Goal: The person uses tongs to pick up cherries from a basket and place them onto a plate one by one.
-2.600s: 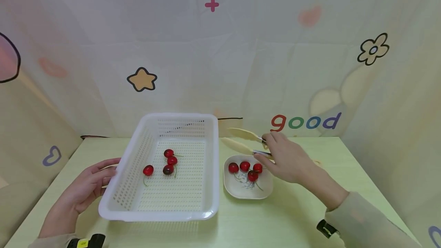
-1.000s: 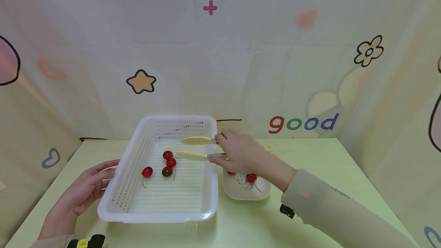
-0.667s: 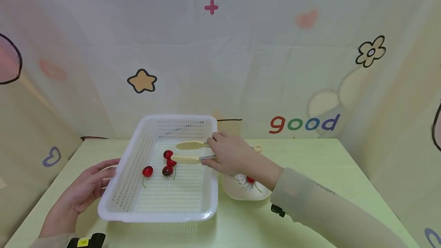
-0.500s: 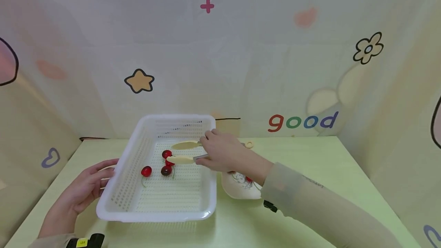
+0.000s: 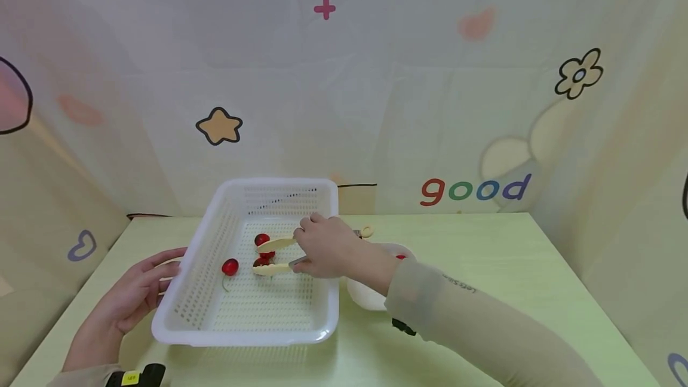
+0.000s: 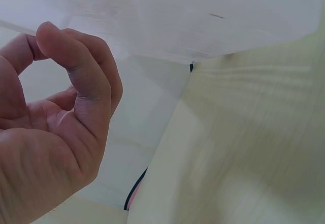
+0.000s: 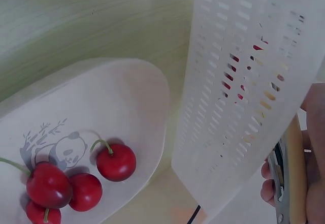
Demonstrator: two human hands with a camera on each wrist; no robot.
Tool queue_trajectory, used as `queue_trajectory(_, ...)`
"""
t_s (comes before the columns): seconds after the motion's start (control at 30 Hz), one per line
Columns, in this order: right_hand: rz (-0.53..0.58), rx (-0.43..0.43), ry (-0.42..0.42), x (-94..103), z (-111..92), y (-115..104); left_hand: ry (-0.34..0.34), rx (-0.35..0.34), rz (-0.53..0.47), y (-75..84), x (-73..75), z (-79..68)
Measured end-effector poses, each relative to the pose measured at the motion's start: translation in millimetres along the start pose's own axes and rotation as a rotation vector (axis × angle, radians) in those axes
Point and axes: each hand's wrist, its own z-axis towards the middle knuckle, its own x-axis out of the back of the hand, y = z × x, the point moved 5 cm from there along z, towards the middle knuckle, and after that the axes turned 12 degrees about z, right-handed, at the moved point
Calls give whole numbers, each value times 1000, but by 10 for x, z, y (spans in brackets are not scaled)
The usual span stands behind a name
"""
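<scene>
My left hand (image 5: pixel 137 291) touches the left rim of a white perforated plastic basket (image 5: pixel 247 337), its fingers loosely bent, thumb low and apart. My right hand (image 5: pixel 330 249) grips metal-handled tongs (image 5: pixel 276 245) with cream tips, reaching over the basket's right rim. The tips stand apart among a group of 3 red cherries (image 5: pixel 261 239); one cherry shows between the tips, and the nearer tip overlaps the front one. A single cherry (image 5: pixel 230 267) with a stem lies to their left. In the right wrist view, the tongs' handle (image 7: pixel 294 178) shows beyond the basket wall.
Right of the basket, partly under my right forearm, stands a small white dish (image 5: pixel 365 297). Several cherries (image 7: pixel 116 162) lie in it beside a panda print. A pale wood-grain table (image 5: pixel 457 291) carries everything, with a patterned cloth (image 5: pixel 376 106) hanging behind.
My right hand has carried the tongs left from above the dish into the basket, then lowered and brought their tips forward around the cherries. The left hand and basket stay put.
</scene>
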Motion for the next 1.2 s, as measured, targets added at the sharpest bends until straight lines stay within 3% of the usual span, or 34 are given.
queue_trajectory(0.7,-14,-15,-7,-122,131,-135,1,-11,-15,25,-5,3)
queue_trajectory(1.2,30,-53,-80,-194,161,-203,-21,-25,-23,25,-26,9)
